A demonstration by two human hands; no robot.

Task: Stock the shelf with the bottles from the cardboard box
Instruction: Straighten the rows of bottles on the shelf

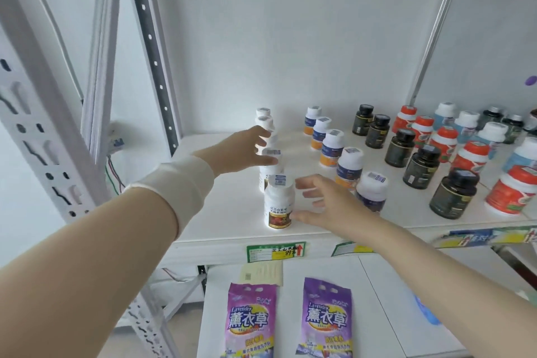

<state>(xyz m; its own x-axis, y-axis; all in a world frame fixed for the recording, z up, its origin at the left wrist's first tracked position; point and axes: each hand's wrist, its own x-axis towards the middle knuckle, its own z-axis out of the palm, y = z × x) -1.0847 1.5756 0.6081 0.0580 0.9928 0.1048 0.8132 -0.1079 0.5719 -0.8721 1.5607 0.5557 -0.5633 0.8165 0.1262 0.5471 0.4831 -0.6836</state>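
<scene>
Front white bottle (pixel 279 202) upright on shelf (pixel 226 212), between both hands. Right hand (pixel 325 203) spread, empty, thumb at its base. Left hand (pixel 238 151) straight-fingered, empty, against next bottle (pixel 271 167) behind.

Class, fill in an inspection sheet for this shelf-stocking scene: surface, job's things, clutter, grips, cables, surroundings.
Surface: white shelf, holding bottle rows.
Job's things: front white bottle heads an upright row at left; cardboard box not in view.
Clutter: nothing seen.
Grips: left hand open at the row's middle; right hand open beside the front white bottle.
Cables: red and green wires left of the shelf.
Surroundings: two lavender bags on the lower shelf.
</scene>
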